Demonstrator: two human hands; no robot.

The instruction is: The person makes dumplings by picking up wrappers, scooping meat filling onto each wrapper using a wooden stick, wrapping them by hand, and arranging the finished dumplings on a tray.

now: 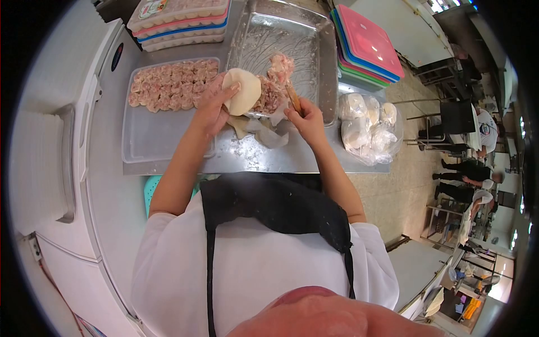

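your left fingers (231,90) grasp a round dough wrapper (247,94); your right fingers (293,115) grip a wooden spatula (293,99), meat filling (281,66) beyond them. scooping, seemingly, calls for a steady wrapper.

Coloured stack (371,40) crowding the metal tray (329,73)

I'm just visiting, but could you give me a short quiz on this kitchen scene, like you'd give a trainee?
1. True or false: the left hand holds a pale round wrapper.
2. What does the right hand grip? a) a knife b) a wooden stick c) a ladle
3. Fill in: beside the metal tray, the coloured stack has a ___ top piece.

Key: 1 true; 2 b; 3 pink
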